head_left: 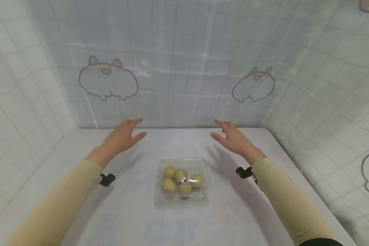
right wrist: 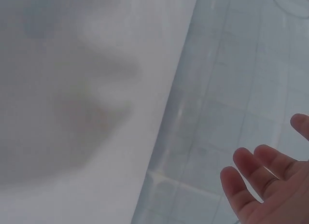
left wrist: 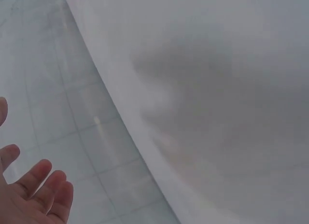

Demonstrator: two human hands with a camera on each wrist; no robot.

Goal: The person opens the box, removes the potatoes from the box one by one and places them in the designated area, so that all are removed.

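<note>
On the white table lies a clear plastic clamshell box [head_left: 182,162], with several round, yellow-green fruits [head_left: 181,175] inside. Beyond the box and to its left, my left hand [head_left: 120,138] hovers over the table with thumb and fingers spread apart, holding nothing. My right hand [head_left: 233,138] mirrors it on the far right side, also raised and without anything in it. The left wrist view catches only the loosely bent fingers [left wrist: 46,190] at its lower left corner. Relaxed right fingers [right wrist: 260,175] show at the lower right of the right wrist view.
A pale grid-patterned curtain [head_left: 184,68] with cartoon animal drawings stands behind the table [head_left: 126,212] and along both sides. Each wrist bears a small dark camera mount [head_left: 107,179] below the sleeve. Faint printed shapes mark the tabletop near the front.
</note>
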